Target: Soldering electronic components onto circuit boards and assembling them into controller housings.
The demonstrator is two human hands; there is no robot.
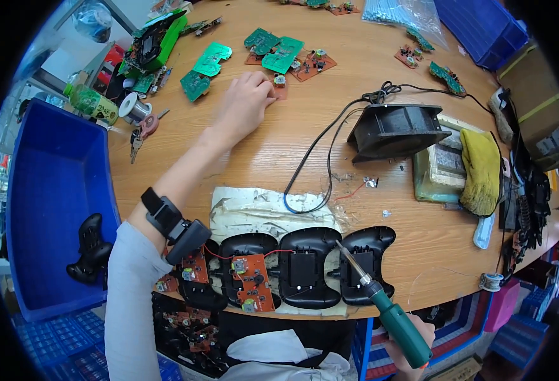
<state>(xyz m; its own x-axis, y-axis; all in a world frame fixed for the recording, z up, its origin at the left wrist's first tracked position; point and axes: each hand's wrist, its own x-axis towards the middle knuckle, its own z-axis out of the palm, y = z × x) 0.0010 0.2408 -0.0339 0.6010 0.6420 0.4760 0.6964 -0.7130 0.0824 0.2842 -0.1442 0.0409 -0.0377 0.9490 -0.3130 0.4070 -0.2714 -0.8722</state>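
Soldering iron [386, 305] slants over a wooden table [260, 159], blue bin [60, 178] at left.

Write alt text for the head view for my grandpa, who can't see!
The right hand holds a soldering iron, its tip near four black controller shells lined up on a table. The left hand is farther back, by green and orange circuit boards; a fan is at right, a blue bin at left.

Electronics workshop: workbench [178, 149]; axial fan [403, 131]; left of fan, solder spool [135, 109], circuit boards [283, 56]; before it, soldering iron [392, 317], gamepad half-shells [302, 269].
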